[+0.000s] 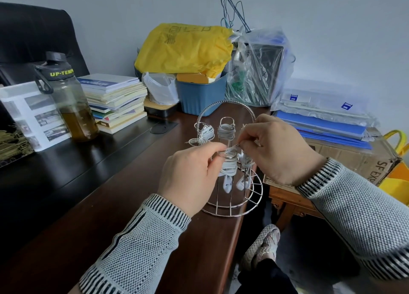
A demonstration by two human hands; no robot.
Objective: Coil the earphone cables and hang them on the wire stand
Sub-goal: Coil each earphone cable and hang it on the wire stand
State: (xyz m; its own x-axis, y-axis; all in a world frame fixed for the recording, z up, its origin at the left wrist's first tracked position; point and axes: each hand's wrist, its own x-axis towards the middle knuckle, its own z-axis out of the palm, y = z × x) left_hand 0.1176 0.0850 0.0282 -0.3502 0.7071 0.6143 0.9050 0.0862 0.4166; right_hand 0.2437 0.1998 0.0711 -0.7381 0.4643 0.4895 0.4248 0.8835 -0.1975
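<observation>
Head view shows your left hand (190,167) and right hand (274,147) close together, both pinching the thin white earphone cable (230,148) over the shiny silver wire stand (230,161) on the dark brown wooden surface (132,183). You seem to be hanging this coil. Next, tuck the loose end in gently.

I log: wire stand (232,207) on brown desk (155,183), white earphone cables (225,133) wound on its loops; my left hand (188,176) and right hand (281,149) pinch one cable (231,148) between them.
</observation>
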